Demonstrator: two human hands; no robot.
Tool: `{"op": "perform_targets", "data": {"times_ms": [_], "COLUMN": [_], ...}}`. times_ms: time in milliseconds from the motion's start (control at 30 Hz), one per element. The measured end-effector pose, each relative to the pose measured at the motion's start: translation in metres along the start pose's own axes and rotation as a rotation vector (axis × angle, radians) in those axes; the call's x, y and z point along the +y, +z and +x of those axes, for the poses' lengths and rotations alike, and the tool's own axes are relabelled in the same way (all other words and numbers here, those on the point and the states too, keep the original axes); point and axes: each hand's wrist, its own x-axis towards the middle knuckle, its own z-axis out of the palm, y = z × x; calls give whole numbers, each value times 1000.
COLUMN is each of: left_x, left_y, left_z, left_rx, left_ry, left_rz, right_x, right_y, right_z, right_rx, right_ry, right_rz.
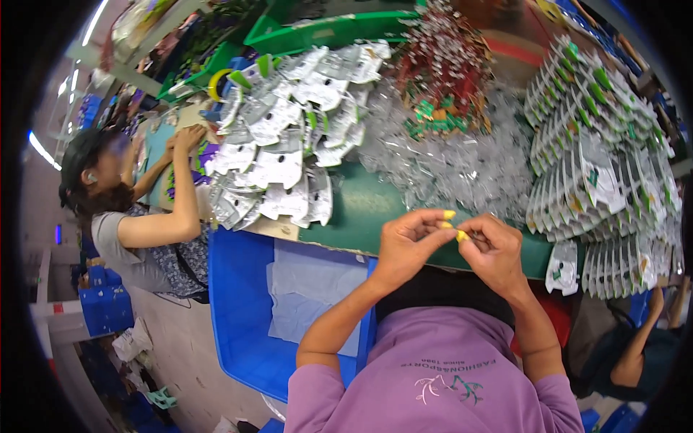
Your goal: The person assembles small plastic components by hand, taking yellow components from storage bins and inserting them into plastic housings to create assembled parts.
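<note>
My left hand (413, 244) and my right hand (494, 251) meet over the front edge of the green tabletop (364, 202). Yellow covers sit on several of my fingertips. Both hands are closed in a pinch, thumbs against fingers and the tips nearly touching; whatever lies between them is too small and hidden to name. Just beyond them spreads a heap of clear plastic pieces (455, 162). Behind that rises a pile of thin reddish wire-like parts with shiny tips (447, 65), with green and orange bits at its foot.
White and grey plastic shells (278, 159) pile up on the left; rows of similar shells with green parts (585, 180) stack on the right. A blue bin (242, 317) stands below the table edge at my left. A co-worker (123, 209) works at far left, another person (635, 346) at right.
</note>
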Motion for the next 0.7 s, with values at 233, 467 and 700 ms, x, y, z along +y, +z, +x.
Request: {"op": "perform_targets", "data": {"times_ms": [233, 467, 700], "left_x": [7, 26, 108], "left_y": [-25, -48, -158], "left_z": [11, 51, 99], "left_rx": [-175, -313, 515], "left_ry": [-180, -450, 619], "left_rz": [-11, -428, 1786], "right_x": [14, 26, 41], "right_y": [3, 12, -13], "right_z": [16, 44, 28], "right_rx": [-136, -215, -184], "right_ry": [41, 235, 315], "right_rz": [148, 383, 654]}}
